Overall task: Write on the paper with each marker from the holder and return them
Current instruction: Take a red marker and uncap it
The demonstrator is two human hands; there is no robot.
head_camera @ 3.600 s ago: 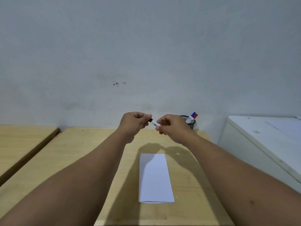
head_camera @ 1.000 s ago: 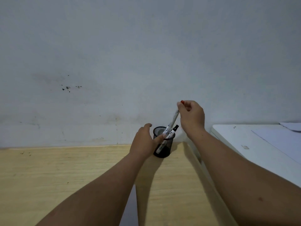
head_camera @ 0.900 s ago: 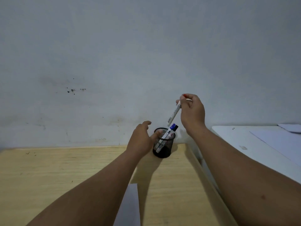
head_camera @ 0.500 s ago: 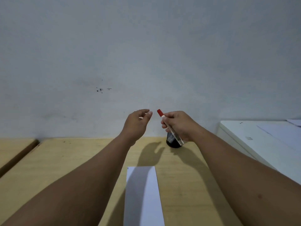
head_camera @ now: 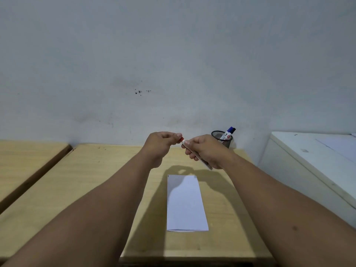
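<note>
While right hand [head_camera: 205,151] grips red marker [head_camera: 194,153]; left hand [head_camera: 160,144] pinches its cap [head_camera: 181,139]

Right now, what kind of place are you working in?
Probably a plain study or office corner: a wooden desk against a bare wall, a mesh pen holder with markers, and a sheet of paper.

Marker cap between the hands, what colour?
Red: the cap of the marker, pinched by the left hand, in the head view.
</note>
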